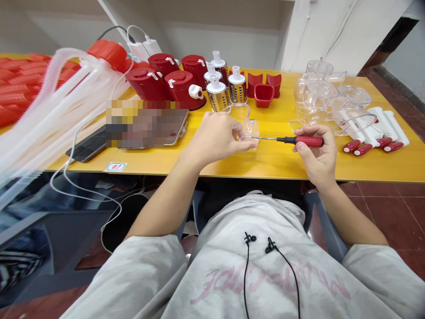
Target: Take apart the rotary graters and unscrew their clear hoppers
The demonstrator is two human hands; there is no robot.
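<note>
My left hand (pixel 214 137) grips a transparent plastic cup-shaped part (pixel 241 118) above the yellow wooden table (pixel 275 166). My right hand (pixel 317 155) holds a red-handled screwdriver (pixel 300 141). Its thin steel shaft points left, and its tip reaches the transparent part next to my left fingers. Where the tip meets the plastic is partly hidden by my fingers. Just beyond my hands stand several steel grater drums with white tops (pixel 217 95) and several red lidded containers (pixel 179 86).
Clear plastic bowls (pixel 315 91) are piled at the far right of the table, near white parts with red handles (pixel 373 133). Red cups (pixel 16 88) and white ribbed tubes (pixel 66 97) lie at the left. A pixelated flat device (pixel 149 126) and a dark tablet (pixel 88 148) rest there too.
</note>
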